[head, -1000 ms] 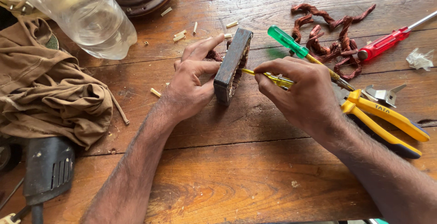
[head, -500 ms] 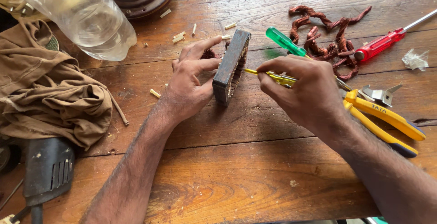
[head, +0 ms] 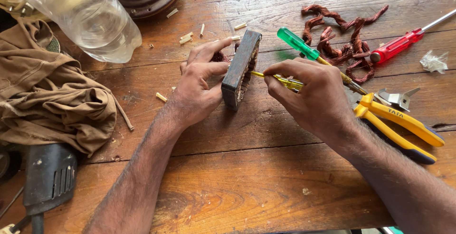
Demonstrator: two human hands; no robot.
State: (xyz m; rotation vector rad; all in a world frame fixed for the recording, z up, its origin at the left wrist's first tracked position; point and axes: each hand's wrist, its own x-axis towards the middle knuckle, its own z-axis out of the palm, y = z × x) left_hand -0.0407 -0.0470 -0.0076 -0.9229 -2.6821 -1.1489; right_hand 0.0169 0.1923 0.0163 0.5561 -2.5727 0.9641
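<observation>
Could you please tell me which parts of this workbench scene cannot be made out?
- Tip of the yellow tool in the right hand: hidden behind the dark block.
- Block's far face: turned away; left hand covers its side.
- Plastic bottle: cut off by the top edge.

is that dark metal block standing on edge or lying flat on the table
On edge. The dark metal block stands on its narrow side on the wooden table, steadied by the left hand.
</observation>
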